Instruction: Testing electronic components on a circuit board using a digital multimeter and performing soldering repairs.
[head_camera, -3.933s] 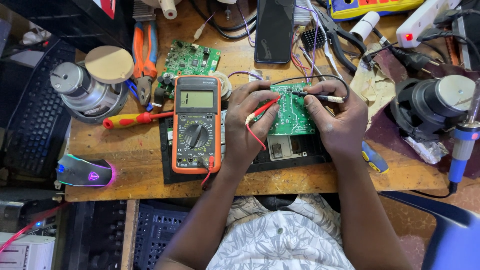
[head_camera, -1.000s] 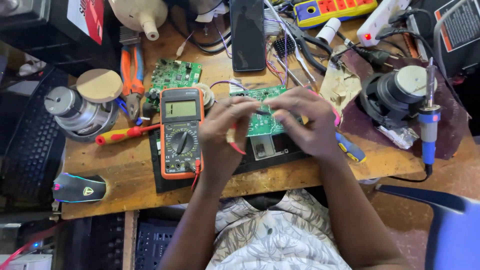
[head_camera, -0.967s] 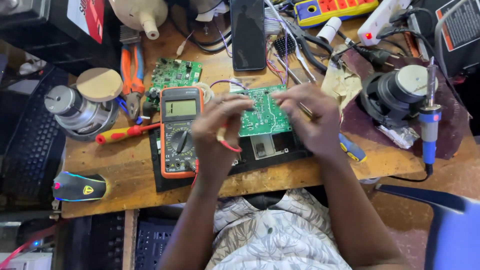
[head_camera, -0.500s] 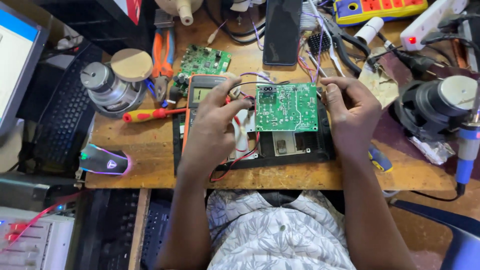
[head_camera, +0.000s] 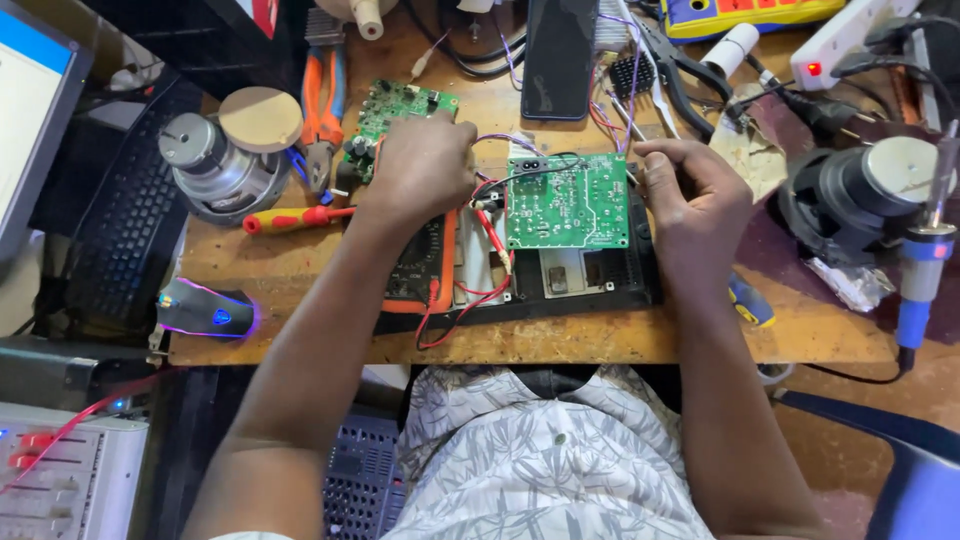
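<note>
A green circuit board (head_camera: 565, 200) with its solder side up lies over a black device (head_camera: 600, 285) at the desk's middle. My right hand (head_camera: 695, 205) grips the board's right edge with thumb and fingers. My left hand (head_camera: 420, 170) rests curled on the top of an orange multimeter (head_camera: 425, 275), just left of the board; its fingers are hidden. A red probe (head_camera: 497, 240) and its red lead lie between the meter and the board.
On the left are a loose speaker (head_camera: 210, 165), orange pliers (head_camera: 325, 85), a second green board (head_camera: 395, 110), a red-yellow screwdriver (head_camera: 295, 218), a mouse (head_camera: 205, 310) and a keyboard (head_camera: 120, 230). A phone (head_camera: 560, 55) lies at the back, with a soldering iron (head_camera: 915, 290) at the right.
My left hand has left the board's left edge and moved left onto the multimeter. The board has come down closer to the black device, held only at its right edge.
</note>
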